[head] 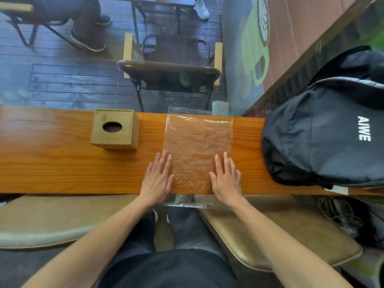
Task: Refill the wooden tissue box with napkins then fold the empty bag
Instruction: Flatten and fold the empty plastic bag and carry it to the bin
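A clear, empty plastic bag (197, 142) lies flat across the wooden counter (52, 163), and its near and far ends hang past the counter's edges. My left hand (158, 177) presses flat on the bag's left edge with straight fingers. My right hand (226, 177) presses flat on its right part in the same way. The wooden tissue box (114, 129) stands to the left of the bag, apart from both hands. Its oval top hole looks dark, and no napkin shows through it.
A black backpack (324, 132) fills the right end of the counter. Two padded stools (52, 219) sit below the near edge. Beyond the counter stand a chair (170, 69) and other people's legs on dark decking.
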